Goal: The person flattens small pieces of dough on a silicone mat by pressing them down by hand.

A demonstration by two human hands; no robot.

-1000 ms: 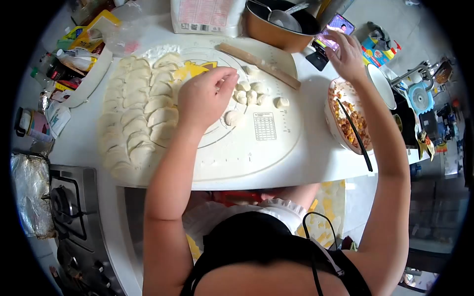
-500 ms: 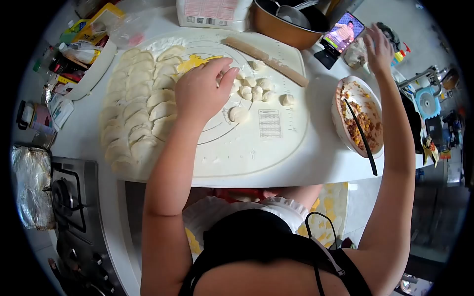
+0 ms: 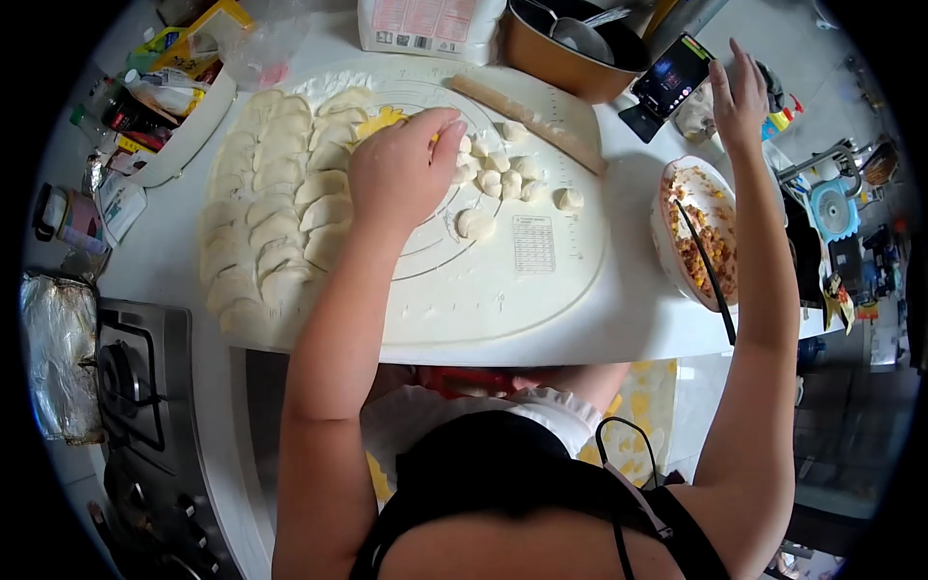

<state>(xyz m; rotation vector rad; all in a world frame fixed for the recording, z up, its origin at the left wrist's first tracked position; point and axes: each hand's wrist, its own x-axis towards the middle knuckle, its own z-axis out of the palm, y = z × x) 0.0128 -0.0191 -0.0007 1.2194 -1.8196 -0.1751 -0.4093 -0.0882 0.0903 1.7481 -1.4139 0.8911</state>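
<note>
Kitchen, white tabletop [image 3: 155,275], big pale mat [image 3: 464,304] on it. From left: foil [image 3: 63,362] by the stove [image 3: 177,387], then a white bin [image 3: 198,145] full of bottles and packets. Dumplings [image 3: 278,176] in rows down the left part of the mat, some overlapping; loose flour [image 3: 327,85] near the top of the rows.

Left hand [image 3: 408,166] is over the mat, between dumplings and dough. Its fingers are curled, thumb close to the index; can't tell if they pinch anything, inside of the grip is hidden. Flour bag [image 3: 430,27] behind the mat.

Dough pieces [image 3: 510,184] clustered right of that hand; one larger lump [image 3: 476,224] nearer the body, another off to the right. Rolling pin [image 3: 532,126] lies diagonally behind them. Pot [image 3: 570,70] behind that, ladle inside.

Bowl [image 3: 665,237] right of the mat, filling [image 3: 701,232] in it, black utensil [image 3: 710,275] leaning over the near rim. Phone [image 3: 674,79] on a stand, upright. Right hand [image 3: 739,104] raised just beside the phone, fingers apart, nothing in them. Faucet [image 3: 829,159] far right.
</note>
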